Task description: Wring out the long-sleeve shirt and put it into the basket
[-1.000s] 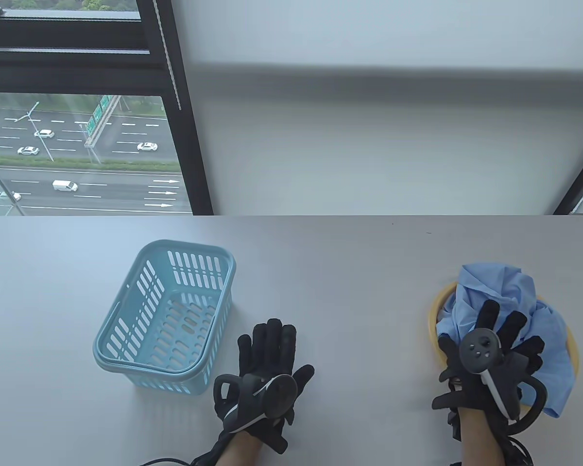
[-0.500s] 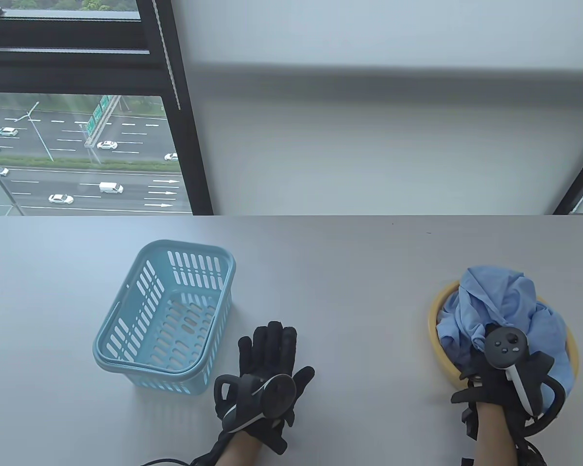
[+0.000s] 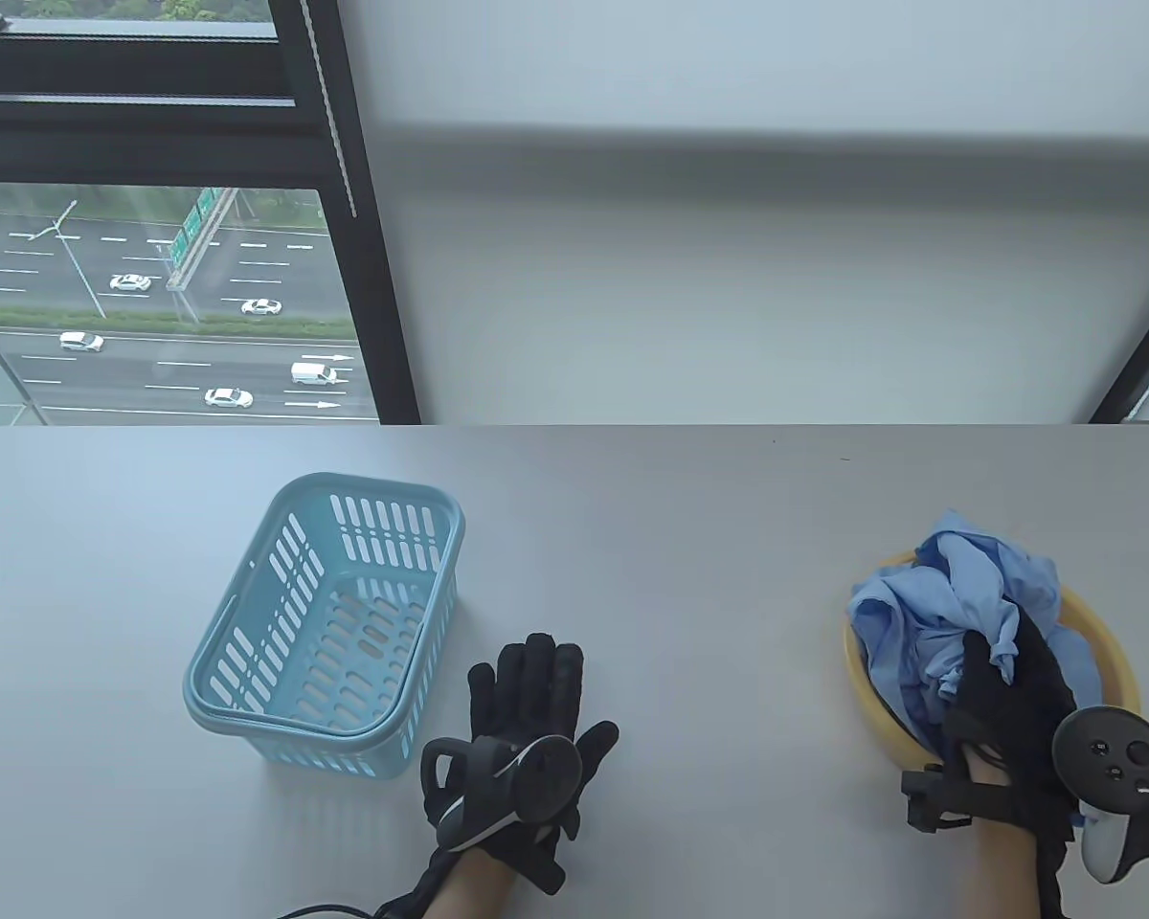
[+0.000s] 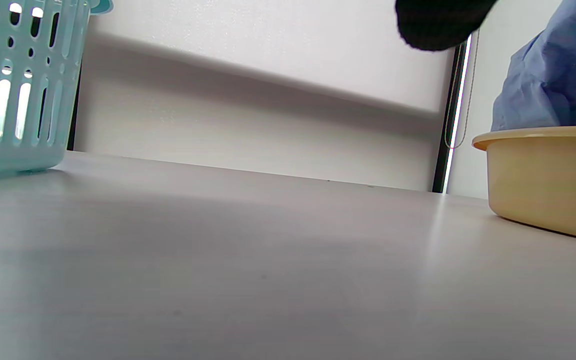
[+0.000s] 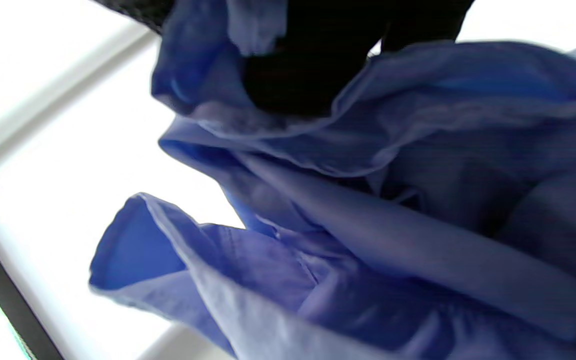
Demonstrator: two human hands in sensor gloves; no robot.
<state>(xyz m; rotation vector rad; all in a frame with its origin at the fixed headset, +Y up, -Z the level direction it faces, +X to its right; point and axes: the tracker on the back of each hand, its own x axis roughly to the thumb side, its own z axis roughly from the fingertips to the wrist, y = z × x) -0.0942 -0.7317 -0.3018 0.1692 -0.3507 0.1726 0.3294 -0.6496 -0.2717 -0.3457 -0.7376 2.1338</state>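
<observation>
- The yellow basin (image 3: 1106, 637) stands on the grey worktop (image 3: 632, 536), and everything below is placed from it.
- The blue shirt (image 3: 957, 598) is heaped in the basin, crumpled, its folds rising above the rim and spilling over the rim on the side toward the basket.
- The right hand (image 3: 1010, 713) reaches into the basin from its near side; its gloved fingers (image 3: 1025, 651) are curled into the cloth and grip a bunch of it (the right wrist view shows a dark fingertip (image 5: 308, 65) buried among blue folds (image 5: 418, 200)).
- That view is blurred, so which part of the shirt is gripped, sleeve or body, cannot be told.
- The tracker (image 3: 1111, 756) on this hand sits off the basin's near right edge.
- The left hand (image 3: 527, 737) lies well to the left of the basin, flat on the worktop, fingers straight and close together, thumb spread toward the basin, holding nothing.
- The light blue slatted basket (image 3: 330, 622) stands further left still, beyond the left hand, upright with nothing visible in it.
- From the left wrist view the basin (image 4: 543, 180) shows at the right edge with the shirt (image 4: 553, 85) mounded over it, and the basket (image 4: 13, 85) at the left edge.
</observation>
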